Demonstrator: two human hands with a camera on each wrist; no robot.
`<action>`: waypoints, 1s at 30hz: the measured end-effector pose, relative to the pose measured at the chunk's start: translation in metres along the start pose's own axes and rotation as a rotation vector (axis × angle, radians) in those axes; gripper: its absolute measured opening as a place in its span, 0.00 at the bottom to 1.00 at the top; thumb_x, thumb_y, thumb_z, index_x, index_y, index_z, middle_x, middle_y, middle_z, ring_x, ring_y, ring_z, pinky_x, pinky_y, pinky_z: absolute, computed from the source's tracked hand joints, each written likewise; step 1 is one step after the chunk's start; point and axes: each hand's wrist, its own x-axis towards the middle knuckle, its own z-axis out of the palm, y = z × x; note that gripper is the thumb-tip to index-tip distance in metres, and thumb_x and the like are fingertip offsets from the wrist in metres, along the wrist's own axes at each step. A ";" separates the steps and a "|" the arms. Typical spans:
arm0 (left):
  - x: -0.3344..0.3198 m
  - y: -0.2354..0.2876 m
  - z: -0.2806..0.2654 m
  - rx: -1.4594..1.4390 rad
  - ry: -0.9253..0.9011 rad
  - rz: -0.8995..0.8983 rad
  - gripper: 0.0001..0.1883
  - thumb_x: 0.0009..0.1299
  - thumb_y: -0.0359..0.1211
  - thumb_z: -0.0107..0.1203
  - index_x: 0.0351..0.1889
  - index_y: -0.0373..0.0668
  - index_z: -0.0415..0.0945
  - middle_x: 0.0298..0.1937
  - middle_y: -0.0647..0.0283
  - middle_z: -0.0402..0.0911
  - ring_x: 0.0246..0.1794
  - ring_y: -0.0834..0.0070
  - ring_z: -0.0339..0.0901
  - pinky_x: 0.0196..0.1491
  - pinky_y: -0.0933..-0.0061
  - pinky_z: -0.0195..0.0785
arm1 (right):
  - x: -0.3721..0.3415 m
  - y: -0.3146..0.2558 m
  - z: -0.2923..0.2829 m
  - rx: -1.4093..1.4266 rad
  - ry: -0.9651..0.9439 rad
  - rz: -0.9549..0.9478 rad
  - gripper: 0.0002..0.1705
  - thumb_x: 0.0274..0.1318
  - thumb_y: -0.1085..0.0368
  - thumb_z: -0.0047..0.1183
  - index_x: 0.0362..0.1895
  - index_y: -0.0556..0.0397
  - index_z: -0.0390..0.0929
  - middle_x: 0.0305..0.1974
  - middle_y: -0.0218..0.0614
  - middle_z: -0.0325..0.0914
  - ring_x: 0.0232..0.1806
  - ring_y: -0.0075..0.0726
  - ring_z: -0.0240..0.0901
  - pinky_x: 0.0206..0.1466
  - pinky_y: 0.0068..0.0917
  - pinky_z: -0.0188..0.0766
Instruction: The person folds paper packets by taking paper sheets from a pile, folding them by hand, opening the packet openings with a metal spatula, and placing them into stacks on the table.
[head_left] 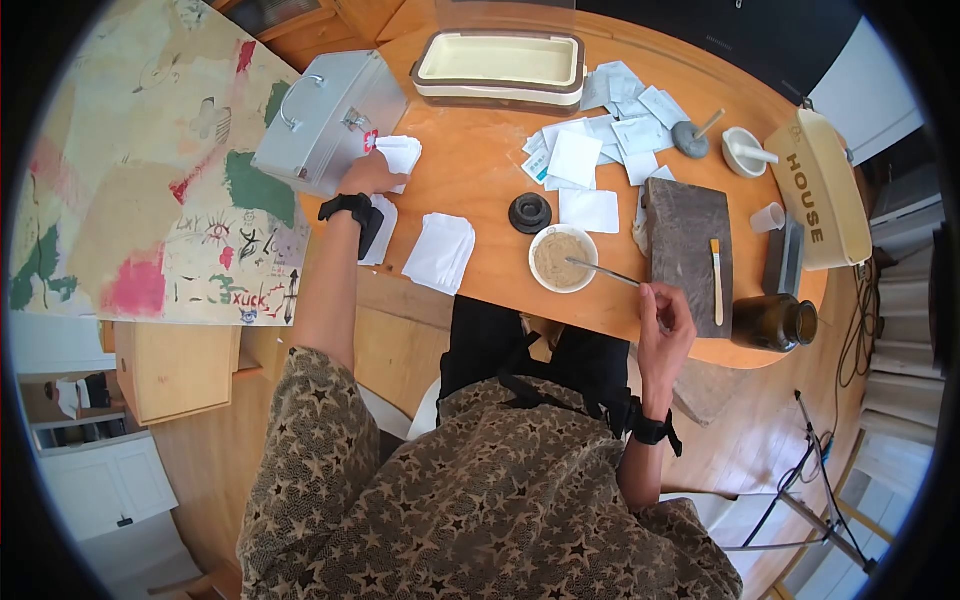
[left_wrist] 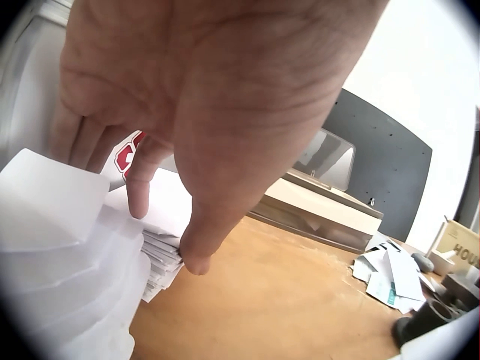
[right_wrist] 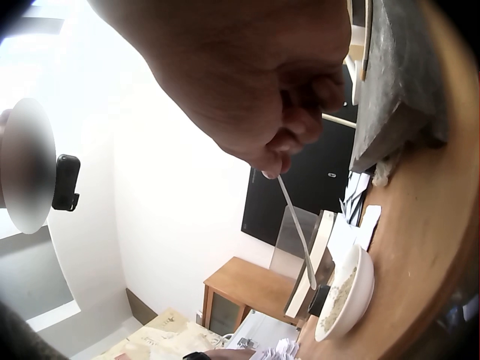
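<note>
At the silver case (head_left: 335, 115), the left hand (head_left: 372, 176) has its fingers on a stack of white paper packets (head_left: 400, 156). In the left wrist view the thumb and a finger of the left hand (left_wrist: 172, 120) lie at the edges of that stack (left_wrist: 161, 217). The right hand (head_left: 667, 335) pinches the end of a thin metal spoon (head_left: 612, 272), whose other end reaches the white bowl (head_left: 590, 277) of beige powder. In the right wrist view the right hand (right_wrist: 262, 97) holds the spoon (right_wrist: 301, 236) above the bowl (right_wrist: 356, 307).
More packet stacks (head_left: 440, 252) lie near the front edge. Loose packets (head_left: 577, 158) spread behind the bowl, beside a black round object (head_left: 530, 212). At right are a dark board (head_left: 688, 250) with a brush (head_left: 716, 280), a brown jar (head_left: 775, 322), a mortar (head_left: 744, 152) and a cream box (head_left: 818, 190).
</note>
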 end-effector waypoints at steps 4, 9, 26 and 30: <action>0.007 -0.001 0.001 -0.067 -0.017 0.024 0.47 0.57 0.56 0.71 0.63 0.26 0.72 0.60 0.43 0.81 0.60 0.54 0.81 0.62 0.63 0.74 | 0.000 -0.001 -0.001 -0.012 -0.008 0.009 0.07 0.66 0.66 0.63 0.38 0.57 0.82 0.22 0.25 0.68 0.27 0.16 0.58 0.29 0.19 0.57; -0.007 0.017 -0.009 0.027 -0.022 -0.026 0.49 0.53 0.55 0.71 0.64 0.26 0.71 0.63 0.44 0.80 0.61 0.55 0.80 0.62 0.62 0.75 | 0.000 0.007 -0.001 0.032 0.008 0.024 0.08 0.66 0.65 0.63 0.39 0.57 0.82 0.22 0.24 0.67 0.26 0.16 0.58 0.28 0.19 0.56; -0.004 0.042 0.003 0.088 0.113 0.097 0.41 0.48 0.46 0.75 0.59 0.39 0.71 0.55 0.50 0.81 0.58 0.53 0.80 0.58 0.58 0.75 | 0.004 0.015 -0.006 0.021 0.023 0.058 0.09 0.67 0.62 0.63 0.38 0.55 0.83 0.22 0.24 0.70 0.26 0.15 0.61 0.29 0.19 0.57; -0.002 0.075 0.003 0.145 0.140 0.231 0.41 0.46 0.43 0.77 0.59 0.45 0.71 0.55 0.54 0.80 0.57 0.56 0.79 0.55 0.58 0.76 | 0.004 0.017 -0.009 0.024 0.013 0.040 0.09 0.68 0.63 0.62 0.39 0.56 0.82 0.23 0.24 0.73 0.25 0.14 0.64 0.28 0.17 0.59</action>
